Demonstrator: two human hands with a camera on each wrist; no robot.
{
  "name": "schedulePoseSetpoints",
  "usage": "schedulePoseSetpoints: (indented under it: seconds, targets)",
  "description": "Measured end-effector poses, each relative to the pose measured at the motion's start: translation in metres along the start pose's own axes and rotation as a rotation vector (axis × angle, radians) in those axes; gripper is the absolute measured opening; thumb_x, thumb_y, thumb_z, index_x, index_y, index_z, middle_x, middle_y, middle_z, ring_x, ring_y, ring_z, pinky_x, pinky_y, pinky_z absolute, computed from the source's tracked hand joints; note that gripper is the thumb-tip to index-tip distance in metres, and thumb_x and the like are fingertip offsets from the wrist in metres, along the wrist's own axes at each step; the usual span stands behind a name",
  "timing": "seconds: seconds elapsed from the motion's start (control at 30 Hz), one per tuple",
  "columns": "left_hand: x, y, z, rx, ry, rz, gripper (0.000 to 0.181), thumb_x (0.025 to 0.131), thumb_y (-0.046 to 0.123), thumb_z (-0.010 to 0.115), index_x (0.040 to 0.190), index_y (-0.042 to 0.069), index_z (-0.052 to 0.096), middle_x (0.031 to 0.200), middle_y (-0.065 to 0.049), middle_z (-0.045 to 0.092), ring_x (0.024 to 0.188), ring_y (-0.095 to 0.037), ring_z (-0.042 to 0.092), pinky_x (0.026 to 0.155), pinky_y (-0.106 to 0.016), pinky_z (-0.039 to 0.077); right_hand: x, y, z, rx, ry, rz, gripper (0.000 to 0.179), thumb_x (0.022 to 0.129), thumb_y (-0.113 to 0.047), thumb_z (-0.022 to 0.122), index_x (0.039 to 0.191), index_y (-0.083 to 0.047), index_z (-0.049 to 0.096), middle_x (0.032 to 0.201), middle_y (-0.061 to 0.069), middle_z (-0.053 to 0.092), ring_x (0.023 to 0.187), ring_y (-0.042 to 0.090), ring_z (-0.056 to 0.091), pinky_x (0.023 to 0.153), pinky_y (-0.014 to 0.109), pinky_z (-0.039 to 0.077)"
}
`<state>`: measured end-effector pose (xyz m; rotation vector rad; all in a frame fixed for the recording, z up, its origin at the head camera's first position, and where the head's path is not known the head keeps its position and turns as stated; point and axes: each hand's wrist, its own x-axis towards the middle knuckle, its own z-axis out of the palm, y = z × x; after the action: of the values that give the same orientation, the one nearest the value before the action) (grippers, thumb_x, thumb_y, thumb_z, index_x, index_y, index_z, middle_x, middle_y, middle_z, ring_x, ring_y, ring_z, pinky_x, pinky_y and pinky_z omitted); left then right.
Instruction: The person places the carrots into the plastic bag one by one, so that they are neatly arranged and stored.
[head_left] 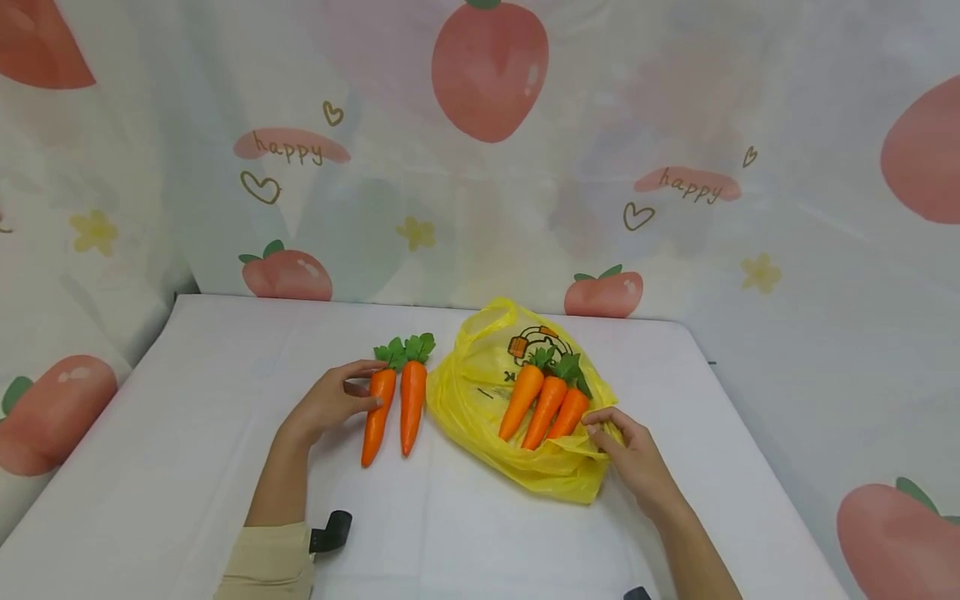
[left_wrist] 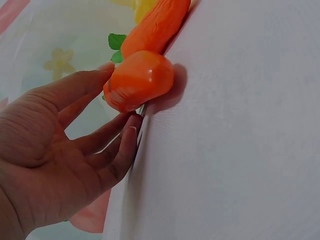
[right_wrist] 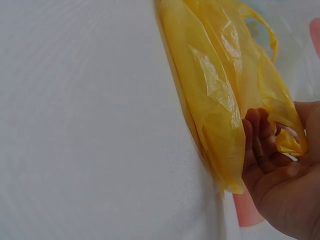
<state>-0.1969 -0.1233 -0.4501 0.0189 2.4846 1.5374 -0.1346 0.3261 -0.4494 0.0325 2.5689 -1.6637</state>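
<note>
My left hand (head_left: pixel 337 400) pinches the left of two orange carrots (head_left: pixel 378 412) with green leafy tops, thumb on one side and fingertips on the other. The left wrist view shows this carrot (left_wrist: pixel 140 82) tip-first between thumb and fingers. Beside it on the table lies the second carrot (head_left: pixel 412 408). A yellow plastic bag (head_left: pixel 468 408) with a dark printed drawing lies to the right, and three carrots (head_left: pixel 550 408) rest at its opening. At the bag's right edge my right hand (head_left: pixel 633 454) pinches the thin plastic (right_wrist: pixel 292 142) between thumb and fingers.
A white cloth covers the table (head_left: pixel 420 533). Behind it and at both sides hangs a pale curtain (head_left: pixel 465 225) printed with fruit, hearts and flowers. A black wrist device (head_left: pixel 332 532) sits at the left cuff.
</note>
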Motion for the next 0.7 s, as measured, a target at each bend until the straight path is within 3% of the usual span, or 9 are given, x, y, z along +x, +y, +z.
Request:
schedulePoseSetpoints:
  seconds: [0.17,0.7]
  targets:
    - [-0.0001,0.0002,0.001,0.01,-0.017,0.01,0.055,0.09,0.011,0.08,0.142,0.015,0.063,0.132,-0.015,0.061,0.117,-0.036,0.058,0.091,-0.043,0.056,0.0003,-0.0006,0.0009,0.013,-0.008,-0.002,0.024,0.107,-0.014,0.059,0.126,-0.001,0.063,0.123,0.013,0.058,0.105,0.023,0.05,0.081,0.023,0.05]
    - [-0.0007,0.0012,0.0024,0.031,-0.014,0.011,0.063,0.084,0.01,0.086,0.141,0.016,0.062,0.137,-0.014,0.059,0.119,-0.036,0.058,0.093,-0.049,0.055,0.0011,0.0015,0.001,-0.01,-0.012,0.003,0.025,0.107,-0.015,0.059,0.127,-0.002,0.064,0.122,0.012,0.059,0.109,0.024,0.048,0.083,0.023,0.049]
